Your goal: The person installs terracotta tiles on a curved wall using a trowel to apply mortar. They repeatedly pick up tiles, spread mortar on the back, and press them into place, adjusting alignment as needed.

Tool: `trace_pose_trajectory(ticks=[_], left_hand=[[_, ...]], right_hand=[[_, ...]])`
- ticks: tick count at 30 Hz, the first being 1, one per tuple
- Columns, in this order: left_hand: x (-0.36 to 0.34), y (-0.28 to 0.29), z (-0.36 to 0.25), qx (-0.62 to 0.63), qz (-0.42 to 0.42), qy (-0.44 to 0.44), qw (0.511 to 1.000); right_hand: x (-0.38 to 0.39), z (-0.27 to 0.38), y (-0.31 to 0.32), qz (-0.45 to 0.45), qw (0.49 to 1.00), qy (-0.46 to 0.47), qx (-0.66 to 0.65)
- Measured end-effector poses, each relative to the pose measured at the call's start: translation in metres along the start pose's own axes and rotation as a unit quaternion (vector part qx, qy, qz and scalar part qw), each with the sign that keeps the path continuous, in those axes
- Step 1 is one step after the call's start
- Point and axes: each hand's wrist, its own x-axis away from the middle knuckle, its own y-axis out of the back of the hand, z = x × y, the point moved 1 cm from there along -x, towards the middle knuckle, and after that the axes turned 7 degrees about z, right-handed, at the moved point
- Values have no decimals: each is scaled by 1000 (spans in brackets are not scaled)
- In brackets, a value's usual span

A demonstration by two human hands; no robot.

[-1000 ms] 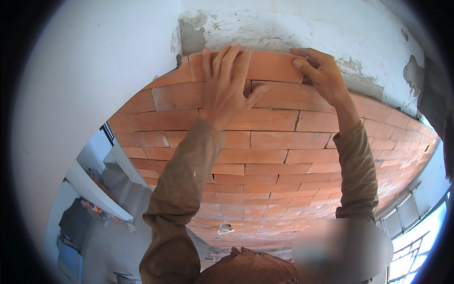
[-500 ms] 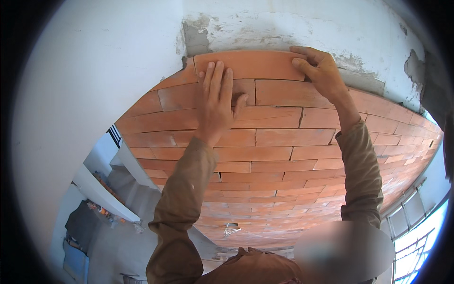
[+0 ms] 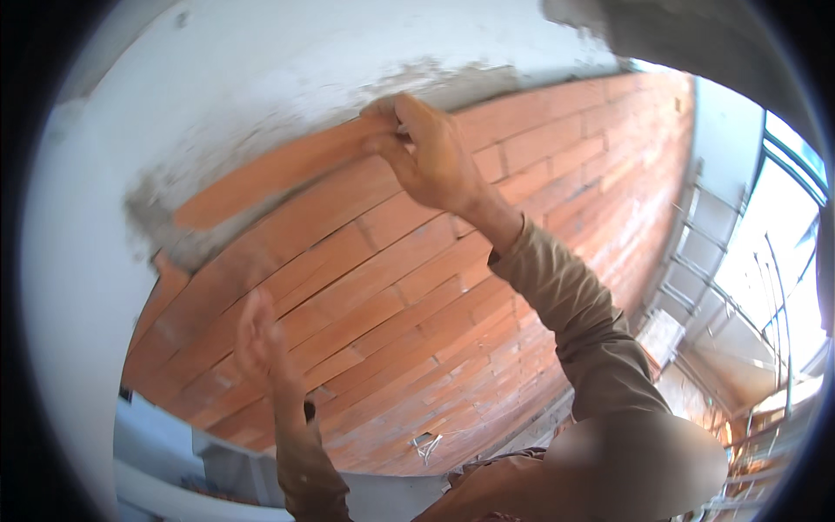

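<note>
My right hand [image 3: 430, 157] grips one end of a long, thin terracotta brick [image 3: 270, 174] at the top of the brick wall [image 3: 430, 317]. A grey strip shows below this brick, between it and the course beneath; it looks lifted out of its place. My left hand [image 3: 261, 339] is lower, in front of the wall, blurred, with its fingers extended and nothing in them.
White plaster [image 3: 261, 61] with rough grey patches borders the top and left of the bricks. A metal ladder [image 3: 700, 235] stands at the right by a bright window [image 3: 791, 270] with bars. Loose wires [image 3: 426, 448] hang low on the wall. A pale ledge shows at bottom left.
The view has swung toward the right. My left hand has left the top brick and dropped down. My right hand still grips the brick, which now sits apart from the course below.
</note>
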Motion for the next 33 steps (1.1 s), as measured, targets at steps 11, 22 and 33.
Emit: trace_pose_trajectory(ticks=[11, 22, 33], left_hand=[[124, -145, 23, 570, 129, 595, 551], [358, -346, 84, 311, 308, 848, 299], [532, -368, 144, -44, 454, 823, 338]], right_hand=[[335, -26, 135, 56, 980, -26, 191], [671, 18, 225, 138, 836, -483, 222], [1122, -70, 290, 229, 231, -881, 343]])
